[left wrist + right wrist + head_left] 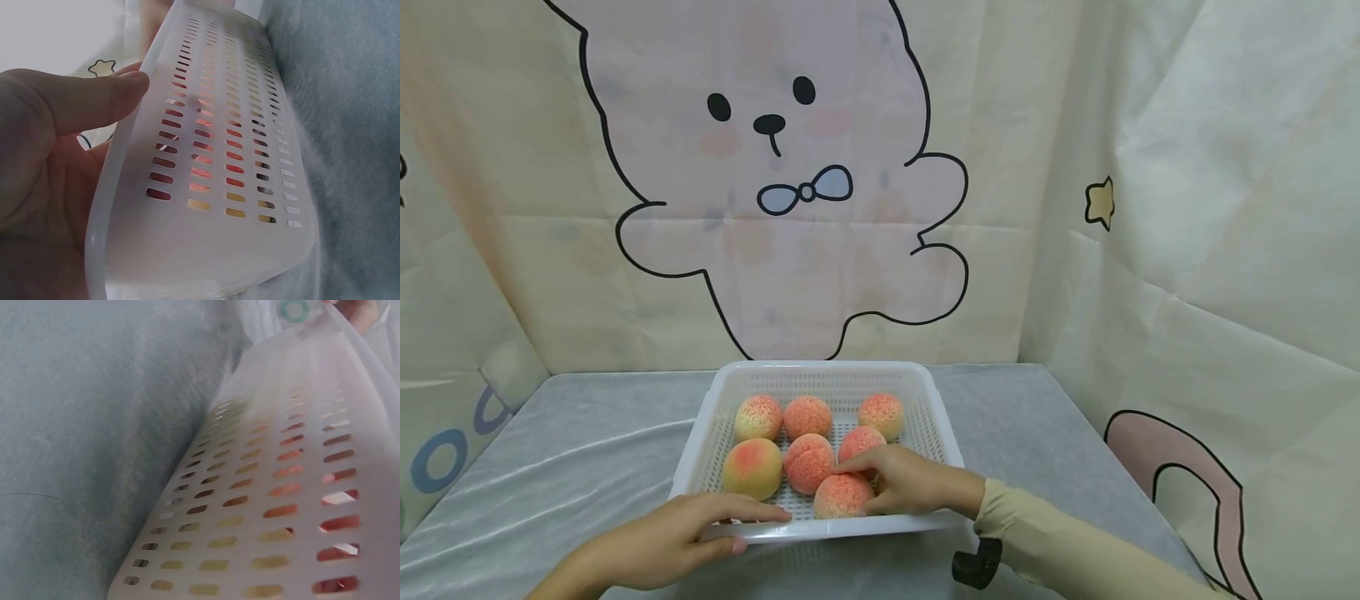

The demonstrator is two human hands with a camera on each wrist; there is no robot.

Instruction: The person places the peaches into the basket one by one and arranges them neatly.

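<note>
A white plastic basket [827, 367] with slotted walls holds several peaches in red, orange and yellow. My left hand [677, 537] grips its near rim at the left, fingers over the inside and the thumb [100, 100] against the outer wall. Reaching over the near right rim, my right hand [921, 483] grips the front peach [841, 497], with fingers on top and thumb at its right side. Just behind that are a redder peach [808, 464] and another peach [859, 442], partly hidden by the right hand. A yellow peach [751, 470] sits at the front left.
Under the basket lies a grey cloth-covered table [1015, 450]. Printed curtains [1000, 167] hang behind it and along both sides. In the right wrist view the basket's slotted outer wall [250, 512] stands close, hiding the hand's grip. A dark strap hangs at the right wrist.
</note>
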